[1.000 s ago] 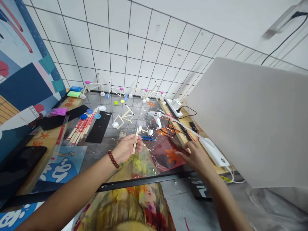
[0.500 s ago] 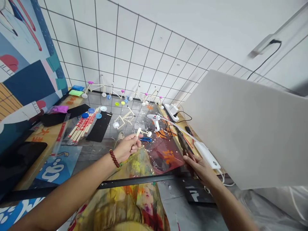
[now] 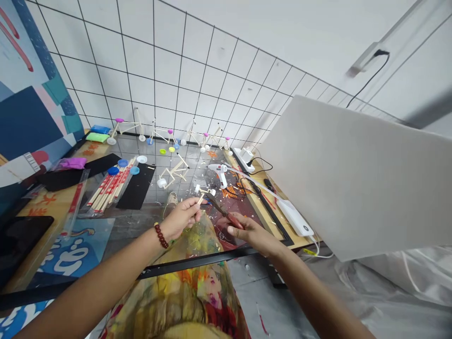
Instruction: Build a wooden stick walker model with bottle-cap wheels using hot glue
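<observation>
My left hand pinches a short pale wooden stick between thumb and fingers. Just beyond it lies a small stick piece with white round ends; whether it joins the held stick I cannot tell. My right hand is wrapped round the red-brown handle of what looks like a knife with a dark blade. The blade points left, its tip close to the stick; contact is unclear. A white glue gun rests behind the blade. Left of it sits a stick bicycle frame with a white wheel.
Several stick bicycle models line the back by the wire grid. At left are bundled chopsticks, blue bottle caps, black sheets and a dark tablet. A power strip and large white board stand right.
My right hand has swung the knife left from the table's right side to the stick. My left hand still holds the stick. The view has shifted slightly to the right.
</observation>
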